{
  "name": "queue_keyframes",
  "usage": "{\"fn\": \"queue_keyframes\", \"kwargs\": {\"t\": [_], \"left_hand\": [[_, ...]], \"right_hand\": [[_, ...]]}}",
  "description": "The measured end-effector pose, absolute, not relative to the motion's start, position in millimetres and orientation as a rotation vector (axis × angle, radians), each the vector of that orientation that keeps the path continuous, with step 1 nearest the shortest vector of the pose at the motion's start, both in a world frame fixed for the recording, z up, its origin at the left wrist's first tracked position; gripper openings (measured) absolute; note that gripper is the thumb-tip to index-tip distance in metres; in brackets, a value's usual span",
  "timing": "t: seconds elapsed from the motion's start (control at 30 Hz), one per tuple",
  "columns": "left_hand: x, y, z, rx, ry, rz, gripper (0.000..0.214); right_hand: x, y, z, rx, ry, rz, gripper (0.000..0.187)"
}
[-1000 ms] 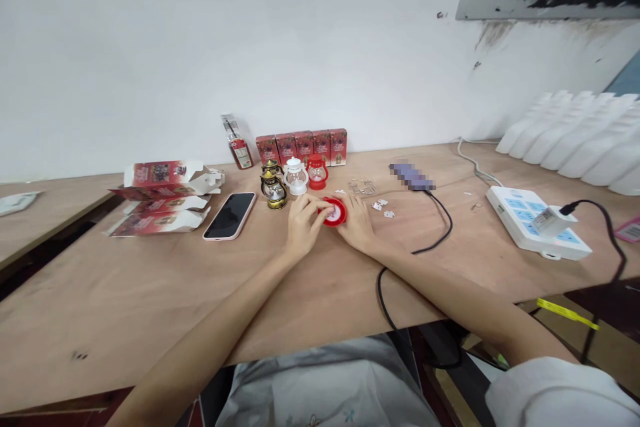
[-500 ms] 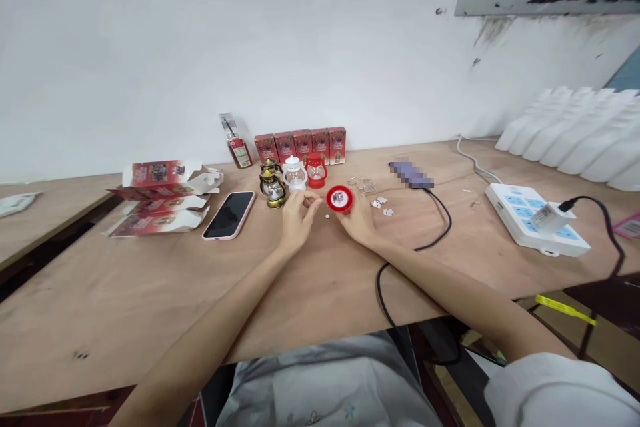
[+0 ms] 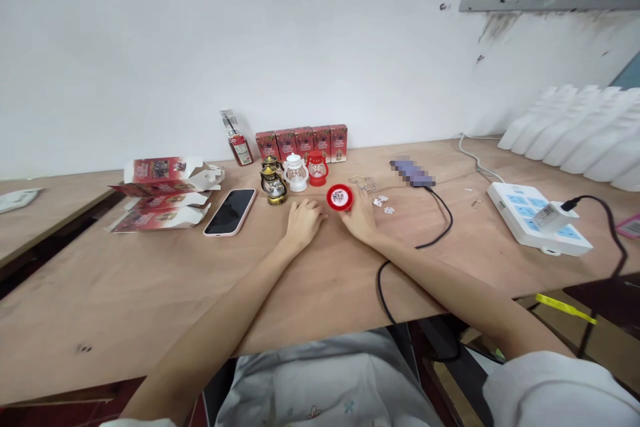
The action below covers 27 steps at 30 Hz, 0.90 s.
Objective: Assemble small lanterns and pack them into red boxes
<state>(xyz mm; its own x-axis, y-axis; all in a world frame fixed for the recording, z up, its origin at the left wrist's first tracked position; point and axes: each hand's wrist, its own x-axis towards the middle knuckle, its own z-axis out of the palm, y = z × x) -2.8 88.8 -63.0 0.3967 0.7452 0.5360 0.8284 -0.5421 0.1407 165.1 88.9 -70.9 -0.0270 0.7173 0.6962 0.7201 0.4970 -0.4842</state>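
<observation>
My right hand (image 3: pixel 360 219) is closed around a small red lantern (image 3: pixel 333 205), its round base turned toward me with a white, dark-patterned centre. Just left of it, my left hand (image 3: pixel 304 223) rests low over the table, fingers bent and fingertips together at the wood. Whatever those fingertips pinch is too small or hidden to make out. Behind my left hand stand a white lantern (image 3: pixel 296 175), another red lantern (image 3: pixel 317 170) and a bronze-coloured lantern (image 3: pixel 274 188), with a further dark one partly hidden behind it.
Several red boxes (image 3: pixel 302 142) line the wall. A phone (image 3: pixel 231 212) and unfolded cartons (image 3: pixel 163 193) lie left. Rightward are small white pieces (image 3: pixel 384 204), thin metal rings (image 3: pixel 364 183), a purple device (image 3: pixel 414 172) on a black cable (image 3: pixel 440 240), and a power strip (image 3: pixel 520 217).
My left hand has come down, its fingers closing at the spot where a tiny white disc lay; the disc is now out of sight. My right hand keeps the red lantern in place.
</observation>
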Motion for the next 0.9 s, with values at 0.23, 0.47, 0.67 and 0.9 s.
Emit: {"fn": "queue_keyframes", "kwargs": {"t": [0.23,0.47,0.67,0.9], "left_hand": [[-4.3,65.3,-36.0,-2.255,-1.205,-1.480,0.020],[5.1,53.9,-29.7,-2.312,-1.019,-1.584,0.017],[3.4,57.5,-32.8,-2.300,-1.006,-1.630,0.015],[3.6,56.8,-31.9,-2.281,-0.956,-1.653,0.013]], "right_hand": [[163.9,83.8,-66.4,-1.271,-1.835,-0.010,0.040],[160.4,71.6,-58.2,-1.247,-1.962,-0.008,0.044],[159.0,68.8,-57.7,-1.243,-2.015,-0.034,0.044],[158.7,69.1,-58.1,-1.244,-2.001,-0.029,0.045]]}}
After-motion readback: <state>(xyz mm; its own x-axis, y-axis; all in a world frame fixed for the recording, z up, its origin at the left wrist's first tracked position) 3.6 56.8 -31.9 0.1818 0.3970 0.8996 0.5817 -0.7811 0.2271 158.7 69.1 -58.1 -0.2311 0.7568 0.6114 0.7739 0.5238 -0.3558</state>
